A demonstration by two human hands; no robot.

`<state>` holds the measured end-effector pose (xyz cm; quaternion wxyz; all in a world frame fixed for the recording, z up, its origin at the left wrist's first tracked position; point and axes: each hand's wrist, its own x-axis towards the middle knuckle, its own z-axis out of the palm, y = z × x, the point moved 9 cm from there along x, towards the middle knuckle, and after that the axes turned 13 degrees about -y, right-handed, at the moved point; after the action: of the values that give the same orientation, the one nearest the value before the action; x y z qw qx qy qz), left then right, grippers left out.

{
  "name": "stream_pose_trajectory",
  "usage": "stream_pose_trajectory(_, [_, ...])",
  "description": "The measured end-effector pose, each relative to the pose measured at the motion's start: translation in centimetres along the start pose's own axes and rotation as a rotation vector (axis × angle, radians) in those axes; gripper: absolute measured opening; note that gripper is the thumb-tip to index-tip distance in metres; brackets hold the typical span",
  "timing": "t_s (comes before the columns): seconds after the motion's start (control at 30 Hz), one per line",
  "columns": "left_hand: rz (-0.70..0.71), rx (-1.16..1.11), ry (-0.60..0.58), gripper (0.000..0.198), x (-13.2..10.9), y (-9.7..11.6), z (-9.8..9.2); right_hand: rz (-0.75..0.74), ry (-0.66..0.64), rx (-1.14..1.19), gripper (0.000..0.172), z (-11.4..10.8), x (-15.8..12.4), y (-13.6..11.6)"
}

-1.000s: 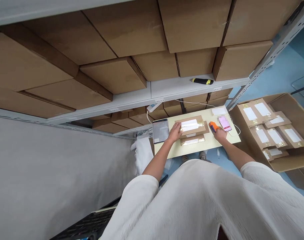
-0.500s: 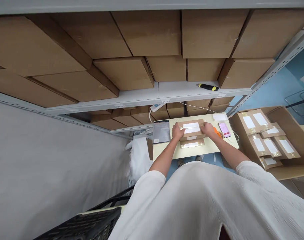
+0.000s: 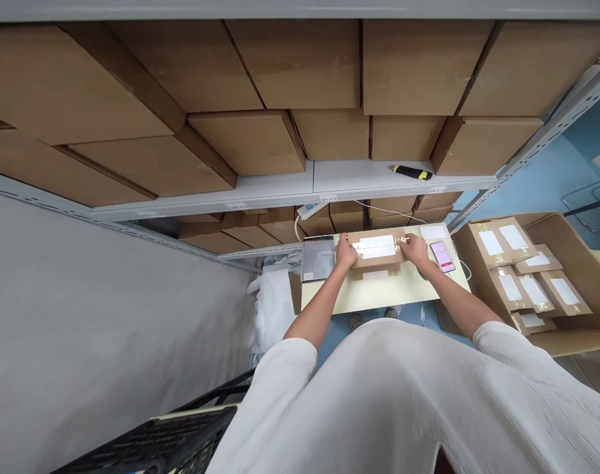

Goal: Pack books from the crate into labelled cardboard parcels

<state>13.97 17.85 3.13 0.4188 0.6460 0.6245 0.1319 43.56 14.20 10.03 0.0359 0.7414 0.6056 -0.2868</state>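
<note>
White shirt cloth fills six o'clock; ahead, over the pale-yellow table, the left hand grasps the nine o'clock end of a labelled cardboard box, the right hand its three o'clock end. Past the right hand, at three o'clock, lies a phone; farther, toward one o'clock, a black-and-yellow cutter rests on the grey shelf.

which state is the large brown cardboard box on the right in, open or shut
Open: no flap covers the large box, and small brown cardboard boxes with white labels show inside.
</note>
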Motion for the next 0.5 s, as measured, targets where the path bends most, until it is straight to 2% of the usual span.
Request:
stream_pose_trajectory(0.13, [0.007,-0.14,0.183,0.057,-1.5,1.9,-2.9,-0.07,0.083,0.104,0.051,-1.8,-0.5,-0.3])
stream_pose_trajectory(0.23, [0.015,-0.157,0.268,0.051,-2.8,2.7,-3.0,-0.139,0.102,0.144,0.061,-1.2,-0.5,0.0])
stream_pose_trajectory(0.3, [-0.018,-0.192,0.277,0.052,-3.5,1.9,-1.9,-0.182,0.099,0.183,0.07,0.2,-0.5,0.7])
stream_pose_trajectory(0.37, [-0.083,-0.242,0.254,0.052,-4.2,0.2,-0.1,-0.213,0.079,0.225,0.075,2.0,-0.6,1.6])
stream_pose_trajectory(0.5, [-0.217,-0.244,0.161,0.056,-5.5,-3.5,3.7,-0.182,-0.067,0.251,0.081,6.3,-0.9,3.7])
